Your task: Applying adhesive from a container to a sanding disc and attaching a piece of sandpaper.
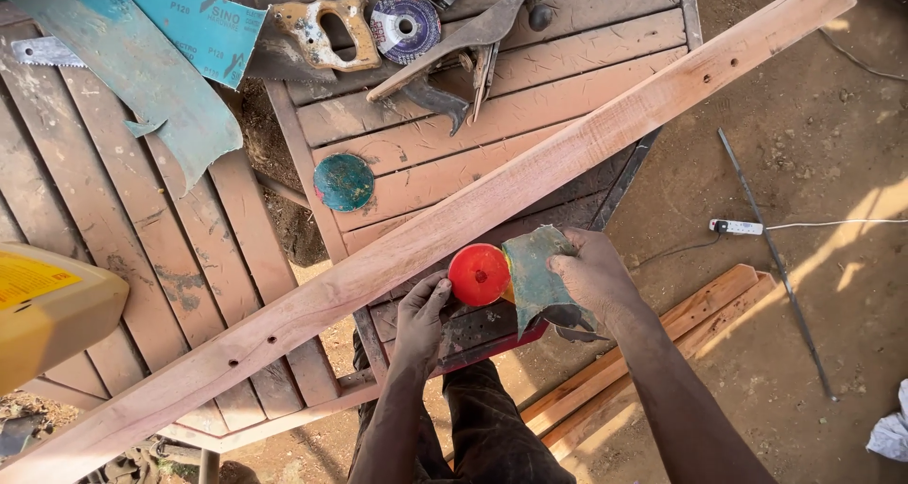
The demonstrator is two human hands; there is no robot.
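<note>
Red plastic caught the eye first: a round red disc [479,274] sat at the near edge of a long wooden plank [454,221] that ran slantwise across the slatted tabletop [530,96]. The left hand [423,319] rested just beside the disc, its fingers [437,290] curled and touching the rim, closed on nothing that could be seen for certain. The right hand [591,276] had its fingers shut around a folded piece of teal sandpaper [532,274], pressed against the disc's other side.

Farther up the tabletop lay a handsaw [317,32], a grinding wheel [404,25], a round teal sanding disc [343,181] and long strips of sandpaper [161,63]. A power strip [736,227] lay on the dirt floor.

The plank overhung the tabletop well at both ends, so a hard push from either hand could likely have tipped or slid it. The sandpaper was only pinched, and might have slipped or sat crooked against the disc.
</note>
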